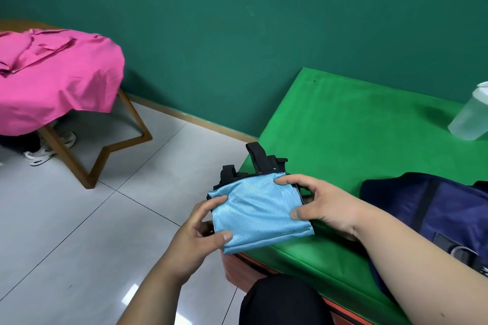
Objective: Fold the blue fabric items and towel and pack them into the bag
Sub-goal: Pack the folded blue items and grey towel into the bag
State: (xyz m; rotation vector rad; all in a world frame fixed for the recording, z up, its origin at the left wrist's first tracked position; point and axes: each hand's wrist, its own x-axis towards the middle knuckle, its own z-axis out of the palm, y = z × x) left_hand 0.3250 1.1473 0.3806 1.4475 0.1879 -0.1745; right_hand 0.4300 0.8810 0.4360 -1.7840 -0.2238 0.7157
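Observation:
A folded light blue towel (260, 212) lies at the near left corner of the green mat (351, 126), on top of a black bag (261, 163) whose straps stick out behind it. My left hand (198, 229) pinches the towel's left edge between thumb and fingers. My right hand (319, 200) grips its right edge, fingers on the top corner and thumb on the face. A dark navy fabric item (433, 216) lies on the mat to the right, partly under my right forearm.
A clear plastic container (472, 116) stands at the mat's far right edge. To the left, a wooden table draped in pink cloth (55, 74) stands on the tiled floor, with someone's shoes (47, 150) beneath it. A green wall runs behind.

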